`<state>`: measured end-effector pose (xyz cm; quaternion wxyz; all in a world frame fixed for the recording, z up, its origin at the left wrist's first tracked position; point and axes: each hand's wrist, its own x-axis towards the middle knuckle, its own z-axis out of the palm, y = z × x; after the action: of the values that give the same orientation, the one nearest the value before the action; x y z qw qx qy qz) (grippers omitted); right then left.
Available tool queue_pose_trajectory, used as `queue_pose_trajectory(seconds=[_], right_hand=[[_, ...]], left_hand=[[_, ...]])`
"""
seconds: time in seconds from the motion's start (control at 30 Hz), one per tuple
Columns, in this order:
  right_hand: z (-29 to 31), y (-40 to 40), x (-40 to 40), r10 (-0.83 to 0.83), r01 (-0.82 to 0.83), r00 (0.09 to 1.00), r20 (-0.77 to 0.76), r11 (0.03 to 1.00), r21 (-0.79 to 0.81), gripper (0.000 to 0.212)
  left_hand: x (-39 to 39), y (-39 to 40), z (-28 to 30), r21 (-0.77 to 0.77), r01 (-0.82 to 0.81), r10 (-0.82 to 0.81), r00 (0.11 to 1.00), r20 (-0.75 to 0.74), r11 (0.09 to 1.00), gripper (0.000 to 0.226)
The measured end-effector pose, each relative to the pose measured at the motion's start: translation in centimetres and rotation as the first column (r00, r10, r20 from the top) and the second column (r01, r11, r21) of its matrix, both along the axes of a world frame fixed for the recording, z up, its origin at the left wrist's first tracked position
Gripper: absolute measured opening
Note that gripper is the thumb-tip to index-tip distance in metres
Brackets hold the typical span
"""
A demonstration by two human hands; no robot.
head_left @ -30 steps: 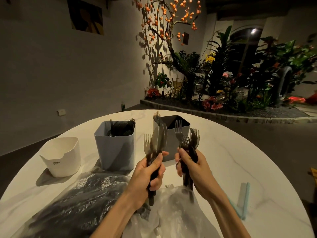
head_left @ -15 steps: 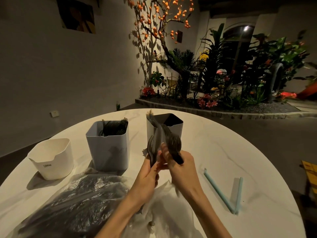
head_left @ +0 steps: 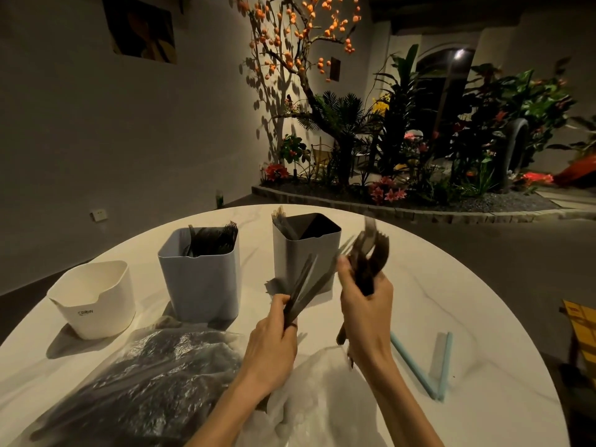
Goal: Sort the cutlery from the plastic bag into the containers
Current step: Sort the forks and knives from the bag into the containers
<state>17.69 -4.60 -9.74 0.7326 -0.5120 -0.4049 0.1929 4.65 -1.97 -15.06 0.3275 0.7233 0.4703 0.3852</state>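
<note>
My left hand (head_left: 274, 337) grips a thin bundle of dark plastic knives (head_left: 306, 285) that fans up to the right. My right hand (head_left: 366, 308) grips a bunch of dark forks (head_left: 369, 253), blurred by motion, beside the right grey container (head_left: 306, 250). That container holds a few pieces at its back left corner. The middle grey container (head_left: 200, 279) holds several dark pieces. A low white container (head_left: 93, 298) stands at the left; its contents are hidden. The clear plastic bag (head_left: 138, 388) with dark cutlery lies at the front left.
The round white marble table (head_left: 435, 285) carries everything. Two light blue sticks (head_left: 419, 366) lie in a V at the front right. More crumpled clear plastic (head_left: 309, 398) lies between my forearms. Beyond the table are a bare wall and a planted bed.
My hands, pressed together around one bundle half a second ago, have pulled apart. The left now keeps the knives and the right has swung the forks to the right.
</note>
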Motion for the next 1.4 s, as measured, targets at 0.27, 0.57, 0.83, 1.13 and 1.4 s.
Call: queue_pose_trajectory(seconds=[0.27,0.57,0.83,1.13,1.4], right_hand=[[0.4,0.1,2.4,0.067,-0.071,0.984,-0.163,0.997,-0.018,0.026],[-0.8,0.1,1.9,0.059,-0.058,0.998,-0.023,0.996,0.068,0.041],[-3.3,1.3,1.3,0.126,-0.106,0.991,0.049,0.948,-0.299,0.050],[1.0,2.8,0.6,0.357,-0.427,0.877,-0.321,0.886,-0.182,0.039],[10.4,5.5,-6.7,0.655,-0.675,0.708,-0.264,0.738,0.018,0.035]], left_hand=[[-0.6,1.2,0.6,-0.309,-0.009,0.143,0.899,0.413,0.951,0.006],[-0.3,0.9,1.5,-0.406,0.180,0.107,0.800,0.590,0.896,0.015],[-0.5,0.8,1.5,-0.382,0.201,0.084,0.786,0.612,0.902,0.011],[-1.6,1.5,4.2,-0.317,0.213,0.077,0.709,0.701,0.924,0.013],[-7.7,2.3,10.6,-0.213,0.113,0.048,0.776,0.629,0.970,0.039]])
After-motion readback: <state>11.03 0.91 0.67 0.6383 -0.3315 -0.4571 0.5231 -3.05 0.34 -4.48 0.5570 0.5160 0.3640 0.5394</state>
